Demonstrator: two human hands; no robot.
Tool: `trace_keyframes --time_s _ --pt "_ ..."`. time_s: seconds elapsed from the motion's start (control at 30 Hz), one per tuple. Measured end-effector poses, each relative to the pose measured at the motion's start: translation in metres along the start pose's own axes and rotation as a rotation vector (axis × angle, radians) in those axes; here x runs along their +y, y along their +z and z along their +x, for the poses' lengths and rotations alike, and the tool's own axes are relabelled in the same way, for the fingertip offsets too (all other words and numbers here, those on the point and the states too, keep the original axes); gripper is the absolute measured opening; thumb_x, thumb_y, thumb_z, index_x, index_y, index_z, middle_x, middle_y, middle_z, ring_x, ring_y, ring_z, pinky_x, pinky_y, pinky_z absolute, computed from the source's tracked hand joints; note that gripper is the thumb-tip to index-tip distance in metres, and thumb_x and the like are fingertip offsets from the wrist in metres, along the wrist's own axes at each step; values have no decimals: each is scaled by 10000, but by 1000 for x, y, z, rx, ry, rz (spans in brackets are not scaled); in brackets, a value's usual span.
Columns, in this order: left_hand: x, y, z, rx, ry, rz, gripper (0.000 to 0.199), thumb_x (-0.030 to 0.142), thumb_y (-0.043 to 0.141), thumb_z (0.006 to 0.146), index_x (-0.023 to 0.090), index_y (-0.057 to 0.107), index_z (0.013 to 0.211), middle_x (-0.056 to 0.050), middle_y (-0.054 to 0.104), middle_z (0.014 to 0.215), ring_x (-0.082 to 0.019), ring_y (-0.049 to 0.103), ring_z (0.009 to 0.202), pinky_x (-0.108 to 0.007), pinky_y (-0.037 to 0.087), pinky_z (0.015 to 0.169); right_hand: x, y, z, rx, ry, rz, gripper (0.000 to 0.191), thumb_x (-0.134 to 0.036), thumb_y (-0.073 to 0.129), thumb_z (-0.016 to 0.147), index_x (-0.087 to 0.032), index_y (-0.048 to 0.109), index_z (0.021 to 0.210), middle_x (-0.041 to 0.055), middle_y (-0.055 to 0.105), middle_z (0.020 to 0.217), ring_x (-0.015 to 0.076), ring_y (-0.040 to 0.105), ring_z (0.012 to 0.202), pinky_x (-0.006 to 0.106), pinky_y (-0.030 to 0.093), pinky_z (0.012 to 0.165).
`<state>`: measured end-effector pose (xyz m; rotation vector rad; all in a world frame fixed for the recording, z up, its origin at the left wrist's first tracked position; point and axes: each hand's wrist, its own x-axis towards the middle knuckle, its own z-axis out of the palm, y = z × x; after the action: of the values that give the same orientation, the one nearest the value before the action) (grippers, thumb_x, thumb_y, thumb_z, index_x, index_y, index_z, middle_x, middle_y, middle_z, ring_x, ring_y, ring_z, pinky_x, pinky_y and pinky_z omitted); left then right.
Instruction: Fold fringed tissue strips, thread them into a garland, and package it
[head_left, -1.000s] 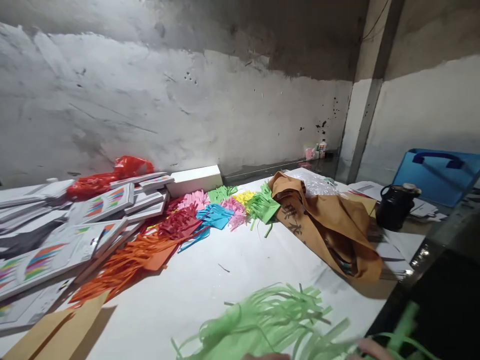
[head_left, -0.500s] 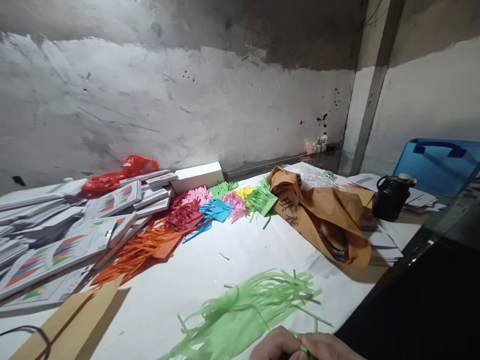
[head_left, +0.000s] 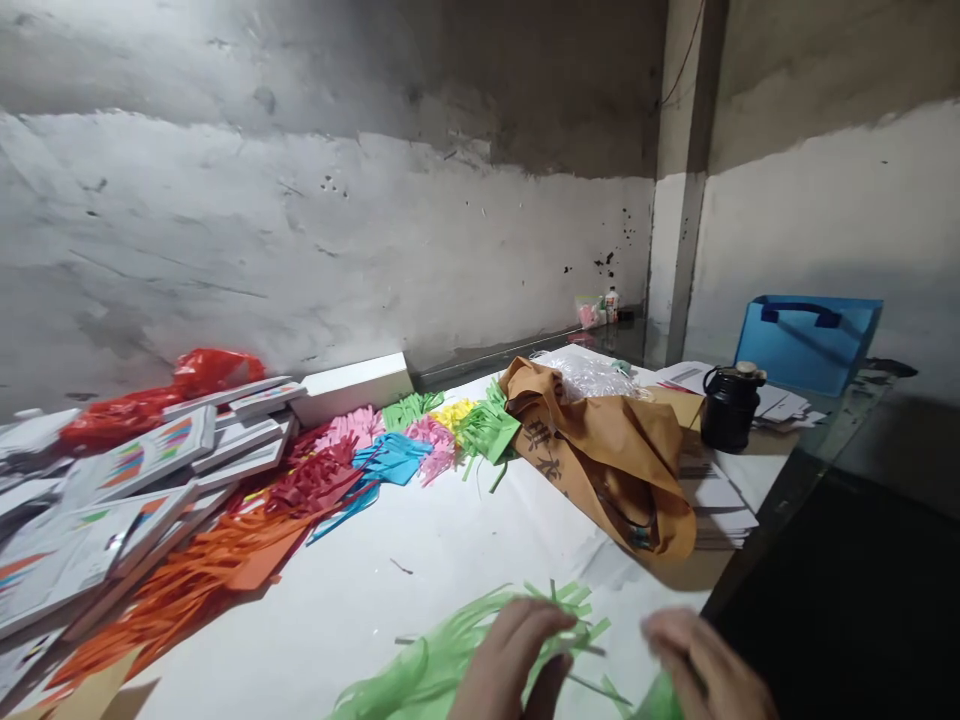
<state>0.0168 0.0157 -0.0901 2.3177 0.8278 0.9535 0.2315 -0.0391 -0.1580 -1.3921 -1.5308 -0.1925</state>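
A pile of light green tissue paper cut into fringe strips [head_left: 420, 670] lies at the front of the white-covered table. My left hand [head_left: 510, 660] is over the right part of this pile. Its fingers are curved, and the thumb is apart from them with nothing visible between. To the right, my right hand [head_left: 709, 665] is blurred by motion. Right below its thumb, a piece of green paper [head_left: 660, 698] shows at the bottom edge; whether the fingers grip it cannot be made out. Loose green strips lie between the two hands.
Fringed paper bundles in orange [head_left: 255, 555], dark red, blue [head_left: 394, 458], pink, yellow and green run along the left. Beyond them are stacked printed boxes [head_left: 142, 455] and a red plastic bag [head_left: 217, 370]. A brown cloth [head_left: 622, 450], black jug [head_left: 731, 408] and blue bag [head_left: 810, 345] stand right.
My hands were together pinching a green strip at the bottom edge; now they are apart and raised, the left one over the fringe. The view has turned to the right.
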Motion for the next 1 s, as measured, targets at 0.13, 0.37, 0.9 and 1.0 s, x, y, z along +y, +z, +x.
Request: trace_keyframes --time_s 0.13,0.37,0.9,1.0 --pt "-12 15 96 -103 236 335 344 96 365 954 188 594 1193 -99 627 1226 -220 501 1205 -419 363 1094 54 15 62 -96 115 -66 239 -298 379 997 -192 593 1013 120 634 1244 212 638 1100 316 531 894" --pt "-82 49 150 -367 -49 779 205 150 502 888 101 701 882 -137 675 846 -274 649 901 -475 376 983 43 85 53 -450 71 -161 261 -4 473 840 -225 611 857 0 697 744 170 685 688 221 445 591" --pt "-130 26 77 -278 -362 493 194 143 537 822 151 635 990 -95 604 1054 -212 596 922 -300 473 824 48 62 58 -263 862 814 560 -685 663 717 -186 598 962 80 700 812 230 696 672 314 561 593" --pt "-125 22 82 -258 -338 426 226 110 463 848 158 658 950 -75 605 1014 -175 598 863 -266 475 786 44 52 52 -286 682 705 434 -608 612 817 -183 635 902 55 684 744 199 682 669 272 559 618"
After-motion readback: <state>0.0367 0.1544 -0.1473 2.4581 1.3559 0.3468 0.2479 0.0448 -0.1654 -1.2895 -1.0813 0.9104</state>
